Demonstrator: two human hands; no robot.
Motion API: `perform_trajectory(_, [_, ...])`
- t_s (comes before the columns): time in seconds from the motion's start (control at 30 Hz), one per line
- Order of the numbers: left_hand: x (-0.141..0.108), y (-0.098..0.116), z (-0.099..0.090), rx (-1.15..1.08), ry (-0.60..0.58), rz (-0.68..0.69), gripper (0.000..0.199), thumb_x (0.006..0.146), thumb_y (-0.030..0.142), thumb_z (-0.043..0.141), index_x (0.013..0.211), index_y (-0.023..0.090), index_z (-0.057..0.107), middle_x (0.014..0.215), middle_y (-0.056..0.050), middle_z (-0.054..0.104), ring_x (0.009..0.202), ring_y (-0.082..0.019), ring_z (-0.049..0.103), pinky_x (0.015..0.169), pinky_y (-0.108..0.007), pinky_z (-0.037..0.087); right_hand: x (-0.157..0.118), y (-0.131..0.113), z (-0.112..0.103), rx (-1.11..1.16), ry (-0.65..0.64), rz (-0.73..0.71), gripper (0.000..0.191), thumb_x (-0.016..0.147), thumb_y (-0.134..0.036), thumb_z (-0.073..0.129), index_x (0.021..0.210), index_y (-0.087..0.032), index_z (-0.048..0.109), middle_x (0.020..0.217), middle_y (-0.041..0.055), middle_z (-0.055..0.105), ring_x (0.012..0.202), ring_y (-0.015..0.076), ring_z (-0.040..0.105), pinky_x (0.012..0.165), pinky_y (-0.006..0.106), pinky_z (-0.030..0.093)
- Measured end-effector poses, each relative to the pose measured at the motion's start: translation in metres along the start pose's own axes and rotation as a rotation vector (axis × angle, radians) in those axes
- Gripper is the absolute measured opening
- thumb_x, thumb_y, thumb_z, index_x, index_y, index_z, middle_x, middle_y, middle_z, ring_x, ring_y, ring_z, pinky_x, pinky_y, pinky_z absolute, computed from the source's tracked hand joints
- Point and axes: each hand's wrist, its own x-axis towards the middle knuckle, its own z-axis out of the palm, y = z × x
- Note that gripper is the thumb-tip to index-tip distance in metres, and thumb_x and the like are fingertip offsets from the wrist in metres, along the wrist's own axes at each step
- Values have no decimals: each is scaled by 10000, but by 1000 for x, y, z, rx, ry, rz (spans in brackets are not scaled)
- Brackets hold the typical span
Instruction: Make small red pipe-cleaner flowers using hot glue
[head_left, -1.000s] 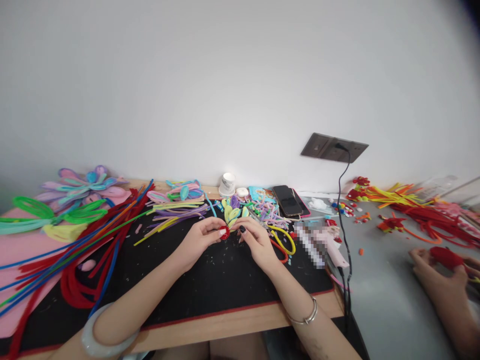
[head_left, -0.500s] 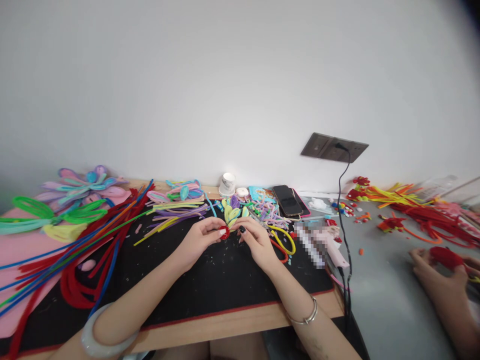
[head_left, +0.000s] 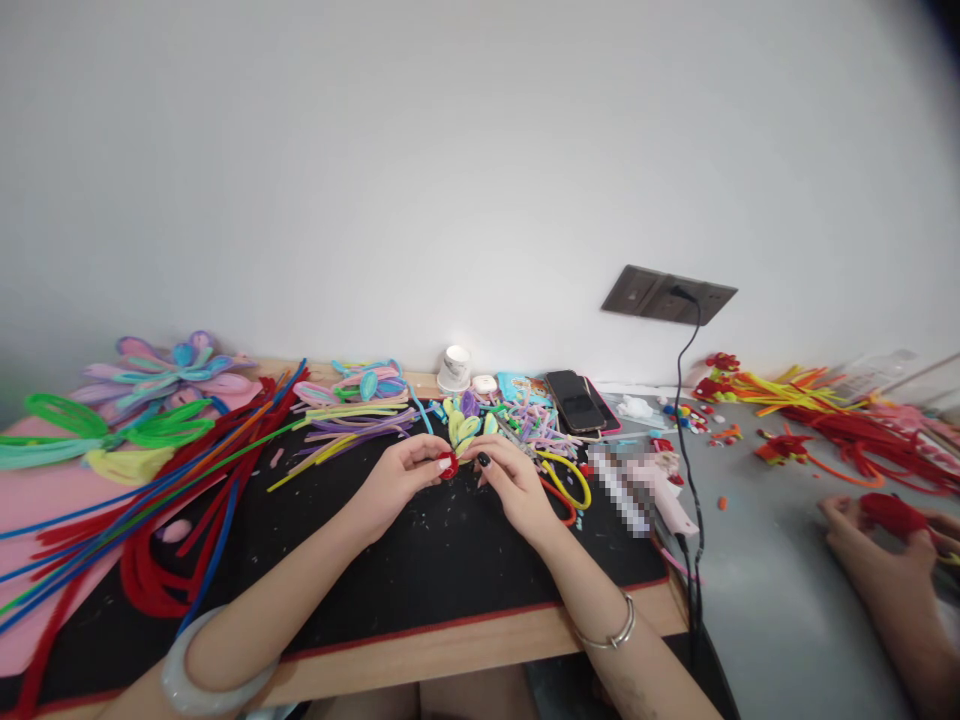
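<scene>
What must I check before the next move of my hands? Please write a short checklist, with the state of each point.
1. Left hand grips the red piece: ok.
2. Right hand has a firm grip: cannot tell, its fingertips are partly hidden.
3. Short fuzzy pieces well away from right hand: not ok, they lie close by.
4. Black cord apart from both hands: ok.
5. Pink-handled tool cold: cannot tell.

We are seeing a red piece [head_left: 448, 466], a black mat [head_left: 360, 590] with red edging, a mostly white cup [head_left: 454, 368] near the back edge of the tan table [head_left: 450, 655], and green loops [head_left: 166, 424] near its left edge.
</scene>
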Motion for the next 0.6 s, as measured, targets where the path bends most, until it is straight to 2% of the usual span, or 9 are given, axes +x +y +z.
perform_trajectory(0.2, [0, 2, 1, -2, 1, -10, 214, 686, 301, 723, 852, 187, 650, 795, -13, 663, 744, -149, 590, 702, -263, 449, 0, -2, 0, 2, 0, 0, 319, 933, -384, 431, 1003, -223, 697, 1025, 88, 610, 897, 192, 575, 692, 295, 499])
perform_trajectory(0.4, [0, 0, 0, 13, -1, 2, 239, 690, 327, 716, 874, 190, 651, 815, -24, 670, 754, -159, 594, 705, -270, 450, 1, -4, -1, -25, 10, -33, 311, 932, -384, 429, 983, -223, 691, 1013, 85, 618, 943, 205, 575, 778, 328, 486])
perform_trajectory(0.6, [0, 1, 1, 29, 12, 11, 234, 693, 330, 714, 873, 193, 654, 818, -25, 676, 767, -165, 603, 706, -270, 452, 0, 0, 0, -10, 27, -9, 318, 928, -399, 430, 993, -227, 689, 1041, 94, 615, 910, 209, 577, 719, 320, 498])
